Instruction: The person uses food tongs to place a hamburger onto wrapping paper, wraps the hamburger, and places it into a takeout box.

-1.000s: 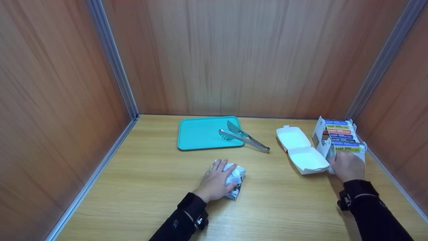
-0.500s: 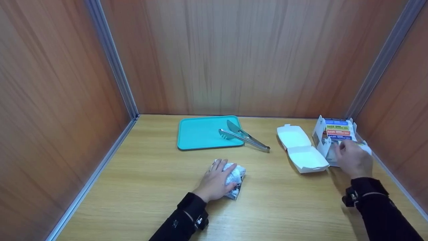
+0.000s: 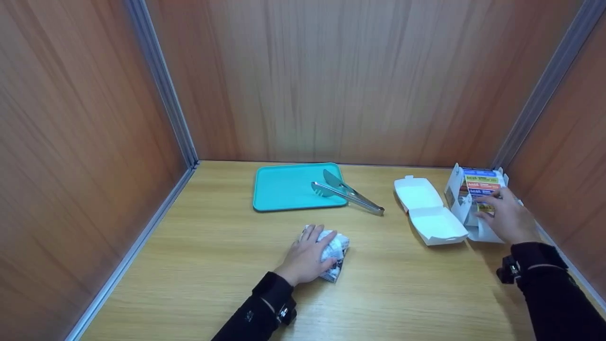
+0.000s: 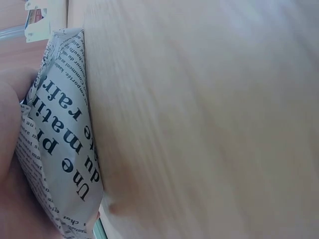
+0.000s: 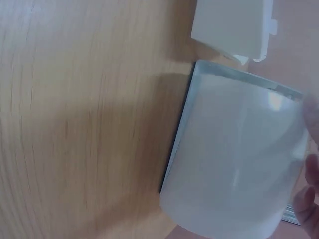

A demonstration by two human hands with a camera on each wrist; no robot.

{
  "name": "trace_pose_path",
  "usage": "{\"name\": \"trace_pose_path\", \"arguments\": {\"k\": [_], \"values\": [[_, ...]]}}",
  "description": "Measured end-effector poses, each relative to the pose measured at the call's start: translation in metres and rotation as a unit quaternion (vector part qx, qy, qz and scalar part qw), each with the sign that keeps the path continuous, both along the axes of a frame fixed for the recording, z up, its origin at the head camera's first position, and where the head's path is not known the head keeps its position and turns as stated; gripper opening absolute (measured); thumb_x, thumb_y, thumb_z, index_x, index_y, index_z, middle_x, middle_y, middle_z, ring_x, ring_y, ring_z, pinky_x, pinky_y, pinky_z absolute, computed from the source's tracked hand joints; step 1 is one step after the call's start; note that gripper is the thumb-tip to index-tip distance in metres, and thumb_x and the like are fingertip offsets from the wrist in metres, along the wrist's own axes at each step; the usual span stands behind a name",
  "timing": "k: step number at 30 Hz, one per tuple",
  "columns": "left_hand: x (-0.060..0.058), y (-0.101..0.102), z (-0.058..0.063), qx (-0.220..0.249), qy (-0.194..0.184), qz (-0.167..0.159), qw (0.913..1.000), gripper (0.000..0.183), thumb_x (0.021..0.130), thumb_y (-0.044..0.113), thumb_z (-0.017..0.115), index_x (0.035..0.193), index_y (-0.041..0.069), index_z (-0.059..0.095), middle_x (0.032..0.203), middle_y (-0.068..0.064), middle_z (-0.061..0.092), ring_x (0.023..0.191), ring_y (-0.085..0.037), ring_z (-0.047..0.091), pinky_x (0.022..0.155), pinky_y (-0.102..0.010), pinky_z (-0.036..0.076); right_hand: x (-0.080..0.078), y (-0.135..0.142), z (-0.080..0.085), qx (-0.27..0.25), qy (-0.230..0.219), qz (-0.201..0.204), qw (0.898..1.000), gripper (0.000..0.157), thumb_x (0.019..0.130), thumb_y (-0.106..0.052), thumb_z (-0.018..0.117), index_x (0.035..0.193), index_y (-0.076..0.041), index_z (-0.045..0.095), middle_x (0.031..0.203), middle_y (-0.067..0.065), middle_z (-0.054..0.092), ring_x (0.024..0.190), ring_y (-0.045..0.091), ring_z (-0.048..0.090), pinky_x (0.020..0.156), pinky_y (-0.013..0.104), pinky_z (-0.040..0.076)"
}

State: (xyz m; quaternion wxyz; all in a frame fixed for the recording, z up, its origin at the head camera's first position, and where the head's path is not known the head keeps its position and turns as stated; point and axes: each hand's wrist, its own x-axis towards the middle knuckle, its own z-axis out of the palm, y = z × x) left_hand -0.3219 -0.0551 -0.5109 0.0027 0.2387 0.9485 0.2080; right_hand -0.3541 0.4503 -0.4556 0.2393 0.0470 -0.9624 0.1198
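My left hand [image 3: 307,258] rests over a packet wrapped in newsprint-patterned paper [image 3: 337,246], its fingers spread and its thumb along the near side. Large black lettering shows on the wrapped packet [image 4: 65,134] in the left wrist view. Over at the right, my right hand [image 3: 513,218] is at the front of a white dispenser box [image 3: 455,187] holding a roll of coloured labels [image 3: 482,179]. Finger and thumb stand apart, a yellow-green label visible between them. A smooth whitish sheet [image 5: 234,149] curves down the box's front, right fingertips [image 5: 305,201] at its edge.
Beside the dispenser lies an open white clamshell carton [image 3: 435,222]. A turquoise tray [image 3: 284,187] is at the back, with metal tongs [image 3: 360,201] lying partly over its right edge. Wooden panels [image 3: 331,85] enclose the table at the back and sides.
My right hand has shifted right and slightly up along the dispenser's front, and its finger and thumb have spread. More of the white sheet shows below. The left hand stays on the packet.
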Motion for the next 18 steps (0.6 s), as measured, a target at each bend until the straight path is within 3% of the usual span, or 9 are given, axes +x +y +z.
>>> {"name": "trace_pose_path", "arguments": {"k": [3,9,18], "values": [[0.0002,0.0006,-0.0016,-0.002,-0.007,0.003,1.0,0.067,0.106,0.048,0.06,0.166,0.027,0.04,0.174,-0.016,0.027,0.161,-0.044,0.019,0.123,-0.07,0.026,-0.001,-0.0023,-0.0024,0.006,0.02,-0.005,1.0,0.041,0.087,-0.009,0.089,0.123,0.001,0.073,0.119,0.028,0.053,0.096,0.047,0.059,0.079,0.061,0.057],[-0.0004,0.0035,-0.0034,-0.007,-0.012,0.003,0.9999,0.067,0.106,0.049,0.06,0.167,0.03,0.039,0.175,-0.015,0.025,0.161,-0.043,0.018,0.124,-0.069,0.025,-0.0013,-0.0042,-0.0048,0.01,0.052,-0.017,0.998,0.035,0.087,-0.007,0.089,0.116,0.005,0.071,0.11,0.027,0.06,0.089,0.047,0.063,0.075,0.061,0.057],[0.0,0.006,-0.0017,-0.015,-0.014,-0.002,0.9998,0.068,0.106,0.051,0.059,0.167,0.031,0.037,0.176,-0.015,0.024,0.162,-0.042,0.017,0.125,-0.066,0.024,-0.0038,-0.0041,-0.0037,-0.011,0.029,-0.034,0.999,0.033,0.094,-0.009,0.083,0.118,0.01,0.07,0.11,0.028,0.065,0.096,0.05,0.065,0.085,0.065,0.056]]}}
